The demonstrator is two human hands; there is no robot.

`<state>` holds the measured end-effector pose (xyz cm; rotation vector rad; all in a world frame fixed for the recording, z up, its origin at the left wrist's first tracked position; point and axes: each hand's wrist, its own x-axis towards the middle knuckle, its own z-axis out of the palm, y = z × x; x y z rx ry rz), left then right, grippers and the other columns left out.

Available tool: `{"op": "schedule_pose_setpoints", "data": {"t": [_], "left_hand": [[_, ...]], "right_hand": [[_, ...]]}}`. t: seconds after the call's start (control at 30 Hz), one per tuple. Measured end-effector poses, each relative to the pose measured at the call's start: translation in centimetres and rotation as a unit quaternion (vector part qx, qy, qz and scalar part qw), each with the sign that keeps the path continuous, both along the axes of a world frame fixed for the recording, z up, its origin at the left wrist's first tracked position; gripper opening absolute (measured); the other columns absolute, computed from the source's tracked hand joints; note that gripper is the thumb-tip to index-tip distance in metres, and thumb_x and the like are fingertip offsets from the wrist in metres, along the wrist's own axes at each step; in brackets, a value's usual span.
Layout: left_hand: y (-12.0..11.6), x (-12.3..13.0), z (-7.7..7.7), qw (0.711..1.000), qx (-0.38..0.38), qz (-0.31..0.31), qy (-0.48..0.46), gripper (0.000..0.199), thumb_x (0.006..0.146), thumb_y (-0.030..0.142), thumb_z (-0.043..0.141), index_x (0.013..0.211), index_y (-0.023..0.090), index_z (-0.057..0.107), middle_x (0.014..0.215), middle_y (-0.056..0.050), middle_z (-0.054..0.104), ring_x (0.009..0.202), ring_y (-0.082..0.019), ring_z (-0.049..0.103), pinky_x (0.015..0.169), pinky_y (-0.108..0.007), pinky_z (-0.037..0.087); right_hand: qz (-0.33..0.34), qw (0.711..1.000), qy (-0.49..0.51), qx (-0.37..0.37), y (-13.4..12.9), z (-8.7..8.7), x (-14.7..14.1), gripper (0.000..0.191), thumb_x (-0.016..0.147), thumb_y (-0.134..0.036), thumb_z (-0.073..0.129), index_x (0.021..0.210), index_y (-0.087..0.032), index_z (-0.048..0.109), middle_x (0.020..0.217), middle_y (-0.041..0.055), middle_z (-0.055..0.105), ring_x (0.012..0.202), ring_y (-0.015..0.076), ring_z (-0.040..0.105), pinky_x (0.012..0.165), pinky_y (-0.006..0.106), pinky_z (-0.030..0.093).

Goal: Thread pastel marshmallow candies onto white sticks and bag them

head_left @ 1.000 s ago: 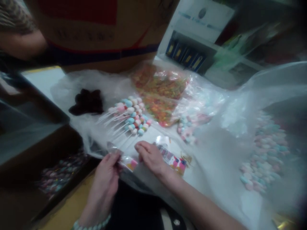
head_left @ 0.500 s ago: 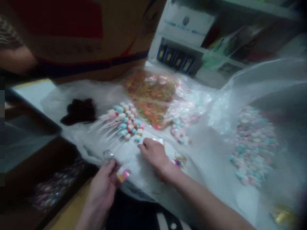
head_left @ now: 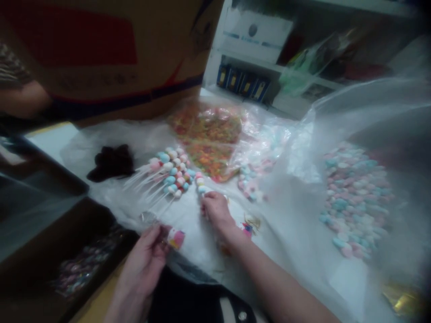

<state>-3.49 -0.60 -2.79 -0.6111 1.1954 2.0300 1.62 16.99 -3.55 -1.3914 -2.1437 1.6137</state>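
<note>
My right hand (head_left: pixel 218 211) is closed around the stick of a marshmallow skewer (head_left: pixel 200 184), just below its pink, white and blue pieces. Left of it lies a bunch of similar marshmallow skewers (head_left: pixel 175 172), their white sticks fanned toward the lower left. Between the fingers of my left hand (head_left: pixel 150 251) is a small clear plastic bag (head_left: pixel 176 237) printed with pink and yellow. Part of the bag is hidden by my fingers, and the view is blurred.
A bag of orange and green candy (head_left: pixel 215 134) lies behind the skewers. Loose marshmallows (head_left: pixel 357 202) fill a large clear bag at right. Dark items (head_left: pixel 111 162) sit at left. A box of wrapped pieces (head_left: pixel 85 262) stands lower left. Gold twist ties (head_left: pixel 253 222) lie near my right wrist.
My right hand has shifted slightly to the right with the skewer, which now stands a little apart from the bunch. My left hand keeps its hold on the plastic bag.
</note>
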Motion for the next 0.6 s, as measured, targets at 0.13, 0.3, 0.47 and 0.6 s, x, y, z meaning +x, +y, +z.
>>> {"op": "schedule_pose_setpoints", "data": {"t": [0.13, 0.3, 0.47, 0.6], "left_hand": [[0.8, -0.4, 1.6, 0.998, 0.012, 0.054, -0.011, 0.020, 0.090, 0.004, 0.049, 0.076, 0.012, 0.061, 0.064, -0.001, 0.066, 0.053, -0.012, 0.064, 0.052, -0.025, 0.059], [1.5, -0.8, 2.7, 0.991, 0.042, 0.126, -0.036, 0.022, 0.094, 0.012, 0.049, 0.076, 0.013, 0.060, 0.065, -0.003, 0.067, 0.056, -0.014, 0.066, 0.055, -0.027, 0.060], [2.1, -0.5, 2.5, 0.994, 0.052, 0.096, -0.025, 0.025, 0.096, 0.017, 0.046, 0.077, 0.012, 0.062, 0.070, -0.007, 0.070, 0.058, -0.016, 0.068, 0.055, -0.029, 0.060], [3.0, 0.4, 3.4, 0.996, 0.056, 0.076, -0.006, 0.026, 0.095, 0.014, 0.046, 0.075, 0.012, 0.061, 0.067, -0.007, 0.070, 0.059, -0.017, 0.068, 0.056, -0.029, 0.060]], "right_hand": [[-0.074, 0.971, 0.183, -0.138, -0.1, 1.1, 4.5, 0.010, 0.065, -0.028, 0.056, 0.071, -0.020, 0.055, 0.053, -0.0065, 0.051, 0.043, 0.0083, 0.044, 0.044, 0.019, 0.033], [-0.026, 0.978, 0.194, -0.078, -1.9, 3.0, 11.1, 0.007, 0.070, -0.025, 0.057, 0.066, -0.020, 0.058, 0.053, -0.0061, 0.044, 0.047, 0.0088, 0.038, 0.045, 0.021, 0.030], [0.099, 0.969, 0.209, 0.086, -3.6, 3.0, 13.8, 0.014, 0.080, -0.023, 0.054, 0.071, -0.020, 0.063, 0.064, -0.0015, 0.058, 0.062, 0.0127, 0.053, 0.059, 0.023, 0.040], [0.136, 0.943, 0.236, 0.191, -3.8, 2.5, 14.1, 0.017, 0.086, -0.017, 0.049, 0.077, -0.019, 0.064, 0.069, 0.0000, 0.063, 0.066, 0.0128, 0.059, 0.064, 0.022, 0.041]]}}
